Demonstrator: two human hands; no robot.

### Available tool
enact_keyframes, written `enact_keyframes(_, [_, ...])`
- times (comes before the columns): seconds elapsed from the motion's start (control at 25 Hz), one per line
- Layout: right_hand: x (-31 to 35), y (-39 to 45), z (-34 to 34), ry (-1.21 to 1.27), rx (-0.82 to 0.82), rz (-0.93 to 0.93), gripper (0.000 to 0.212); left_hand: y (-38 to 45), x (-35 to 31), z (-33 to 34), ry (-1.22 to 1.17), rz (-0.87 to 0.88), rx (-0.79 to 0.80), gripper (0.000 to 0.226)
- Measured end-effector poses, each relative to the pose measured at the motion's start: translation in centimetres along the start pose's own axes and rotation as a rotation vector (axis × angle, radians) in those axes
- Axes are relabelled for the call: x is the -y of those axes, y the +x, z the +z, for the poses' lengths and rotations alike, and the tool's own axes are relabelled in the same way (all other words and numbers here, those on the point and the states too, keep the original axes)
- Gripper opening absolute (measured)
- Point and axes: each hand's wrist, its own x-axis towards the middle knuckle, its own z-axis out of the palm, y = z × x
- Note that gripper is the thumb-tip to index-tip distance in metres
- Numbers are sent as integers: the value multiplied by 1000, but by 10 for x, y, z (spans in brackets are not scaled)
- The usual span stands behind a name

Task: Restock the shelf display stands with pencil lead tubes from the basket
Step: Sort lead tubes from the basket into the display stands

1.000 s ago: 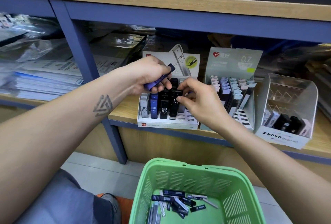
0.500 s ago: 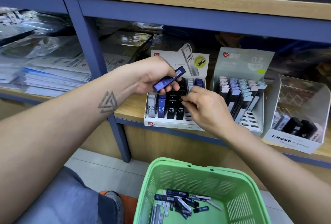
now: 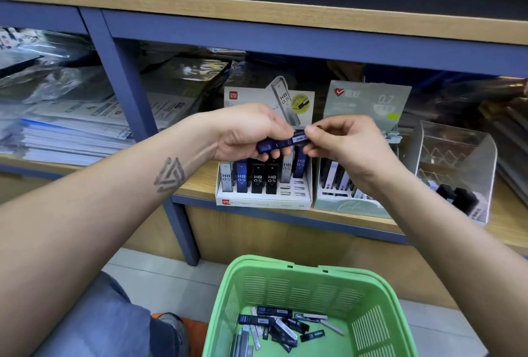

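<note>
Bright even indoor light, shelf (image 3: 200, 185) recess dim, glare on plastic wrap (image 3: 51, 82) (upper left), wide-angle bending at edges, slight softness.

A dark blue pencil lead tube (image 3: 281, 143) lies nearly level in the air in front of the white display stand (image 3: 263, 203), its white-labelled end to the right. The left hand (image 3: 248, 131) grips its left part; the right hand (image 3: 340, 139) pinches its right end. The white stand sits on the wooden shelf (image 3: 200, 182) and holds upright tubes marked HB 0.5: grey, blue, two black, then grey and blue farther back. To its right stand a pale green 0.7 stand (image 3: 367, 99) with tubes and a clear stand (image 3: 457, 162) with a few black ones. Nearer, the green basket (image 3: 288, 265) holds loose dark and grey tubes (image 3: 274, 325) lying flat.
</note>
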Motion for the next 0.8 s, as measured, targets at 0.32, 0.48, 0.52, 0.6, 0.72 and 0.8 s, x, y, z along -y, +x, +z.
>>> enact_keyframes(0.32, [-9, -9, -25, -303, 80, 52, 27, 9, 0, 7, -246, 129, -220, 26])
enact_keyframes(0.48, [-4, -10, -27, -325, 126, 40, 27, 10, -3, 18, -78, 172, -241, 37])
enact_keyframes(0.52, [-2, -11, -26, -338, 123, 19, 30, 10, -4, 21, -27, 177, -236, 39])
enact_keyframes(0.6, [3, -11, -23, -365, 115, -44, 37, 11, -4, 26, 60, 185, -218, 41])
enact_keyframes(0.72, [7, -11, -20, -466, 94, -118, 30, 12, -4, 32, 155, 199, -195, 44])
enact_keyframes(0.8, [8, -8, -18, -504, 70, -115, 19, 13, -5, 33, 194, 205, -177, 42])
